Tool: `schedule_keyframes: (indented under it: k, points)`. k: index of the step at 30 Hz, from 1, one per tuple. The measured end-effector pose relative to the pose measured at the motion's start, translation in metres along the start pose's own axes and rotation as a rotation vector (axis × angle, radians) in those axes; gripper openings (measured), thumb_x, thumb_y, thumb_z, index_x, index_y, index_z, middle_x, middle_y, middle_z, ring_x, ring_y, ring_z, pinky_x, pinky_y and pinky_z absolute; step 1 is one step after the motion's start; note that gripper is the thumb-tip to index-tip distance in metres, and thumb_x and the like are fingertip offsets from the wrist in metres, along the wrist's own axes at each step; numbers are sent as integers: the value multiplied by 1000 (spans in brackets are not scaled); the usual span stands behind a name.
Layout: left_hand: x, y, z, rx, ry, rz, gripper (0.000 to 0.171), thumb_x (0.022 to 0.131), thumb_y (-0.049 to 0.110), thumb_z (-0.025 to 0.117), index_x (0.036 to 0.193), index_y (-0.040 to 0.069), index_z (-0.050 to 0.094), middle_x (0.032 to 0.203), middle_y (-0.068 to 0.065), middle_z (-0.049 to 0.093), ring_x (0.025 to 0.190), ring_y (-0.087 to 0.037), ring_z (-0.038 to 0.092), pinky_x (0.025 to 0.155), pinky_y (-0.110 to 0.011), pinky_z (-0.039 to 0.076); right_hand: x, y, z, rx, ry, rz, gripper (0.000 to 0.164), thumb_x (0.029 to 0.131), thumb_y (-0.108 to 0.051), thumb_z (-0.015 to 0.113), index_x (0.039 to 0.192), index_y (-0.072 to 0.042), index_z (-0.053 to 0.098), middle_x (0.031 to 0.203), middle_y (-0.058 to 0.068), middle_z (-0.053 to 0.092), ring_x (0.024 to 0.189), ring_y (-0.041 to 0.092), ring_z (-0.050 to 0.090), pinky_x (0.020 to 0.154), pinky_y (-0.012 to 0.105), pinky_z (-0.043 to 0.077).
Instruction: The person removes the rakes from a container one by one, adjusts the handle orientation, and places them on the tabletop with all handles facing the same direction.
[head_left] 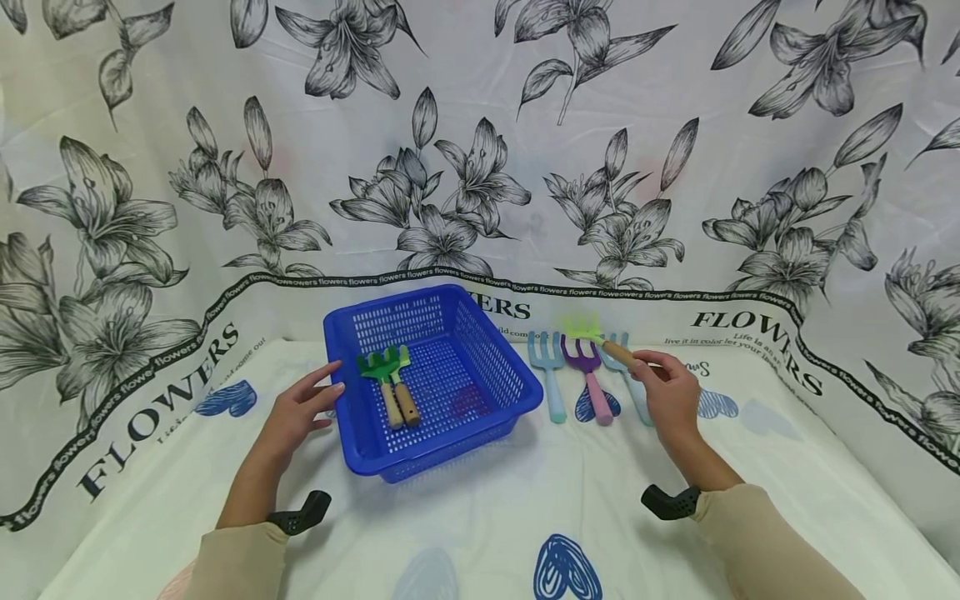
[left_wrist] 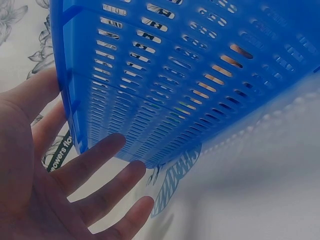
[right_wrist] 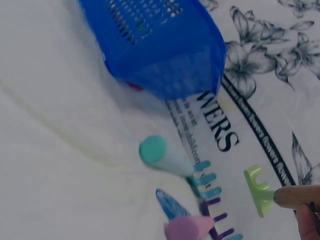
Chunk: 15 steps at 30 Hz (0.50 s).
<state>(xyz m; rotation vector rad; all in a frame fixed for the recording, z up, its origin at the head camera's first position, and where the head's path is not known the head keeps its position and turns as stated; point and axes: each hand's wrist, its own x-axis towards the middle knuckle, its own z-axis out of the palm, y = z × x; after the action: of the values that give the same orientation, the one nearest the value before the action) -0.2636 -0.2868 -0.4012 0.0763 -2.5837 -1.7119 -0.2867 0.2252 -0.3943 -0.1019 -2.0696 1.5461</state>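
My right hand (head_left: pixel 670 393) pinches the wooden handle of a light green toy garden fork (head_left: pixel 618 353), its tines held over the forks on the cloth. Beneath it lie a light blue fork (head_left: pixel 554 385), a purple fork with a pink handle (head_left: pixel 592 383) and another light blue fork (head_left: pixel 637 392), partly hidden. With fingers spread, my left hand (head_left: pixel 294 410) touches the left rim of a blue plastic basket (head_left: pixel 480 417). Inside the basket, a dark green fork (head_left: pixel 388 385) and a light green tool (head_left: pixel 406 398) with wooden handles lie side by side.
A white cloth (head_left: pixel 480 525) with printed hearts covers the table. Behind it, a flower-printed curtain (head_left: pixel 480 242) rises close to the basket. Black bands (head_left: pixel 298 512) circle both wrists.
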Motion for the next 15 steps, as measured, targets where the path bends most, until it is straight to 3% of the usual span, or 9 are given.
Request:
schedule_keyframes:
  k: [15]
  points:
    - [0, -1, 0, -4, -2, 2, 74, 94, 58, 52, 155, 25, 27, 149, -24, 36, 128, -44, 45, 98, -55, 44, 1, 30, -28, -200, 73, 29, 23, 96, -20, 63, 112, -5, 70, 108, 11, 67, 75, -8, 58, 61, 14, 44]
